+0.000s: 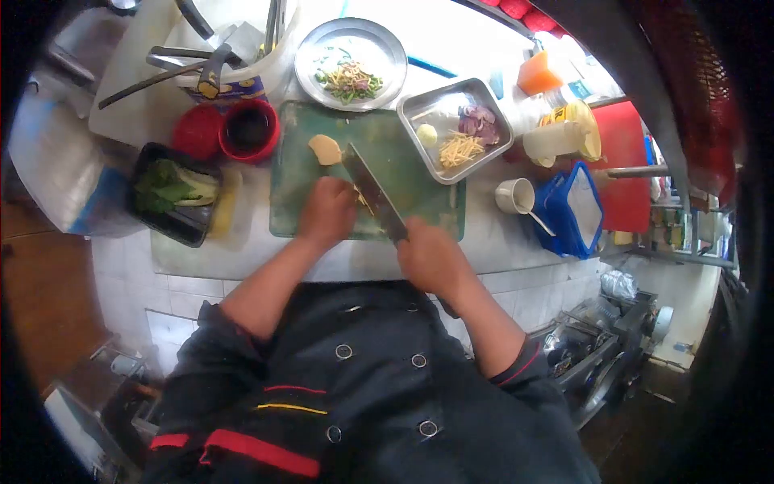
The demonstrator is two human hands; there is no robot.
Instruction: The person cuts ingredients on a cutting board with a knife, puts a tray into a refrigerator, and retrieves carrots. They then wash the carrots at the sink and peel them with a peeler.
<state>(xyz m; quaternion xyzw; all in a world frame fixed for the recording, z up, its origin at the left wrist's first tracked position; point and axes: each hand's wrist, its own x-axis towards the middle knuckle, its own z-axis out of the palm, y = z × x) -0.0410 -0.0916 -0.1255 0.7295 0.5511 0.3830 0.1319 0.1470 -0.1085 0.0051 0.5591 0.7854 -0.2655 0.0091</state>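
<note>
My right hand (431,254) is closed round the handle of a broad kitchen knife (375,189), whose blade points up and left across the green cutting board (302,129). On the board, my left hand (330,211) has its fingers curled down just left of the blade. Thin pale yellow strips (365,199) lie between its fingertips and the knife, and the fingers seem to press on them; what lies under the fingers is hidden. A pale tan slice (326,149), perhaps ginger, lies beyond my left hand, near the knife tip.
Behind the board stands a round metal plate (310,60) of cut vegetables. A metal tray (504,145) holds pale strips and purplish pieces. Left are a red bowl (270,149) and a black tray (149,194) of leafy greens; right, a white cup (516,194) and blue container (556,214).
</note>
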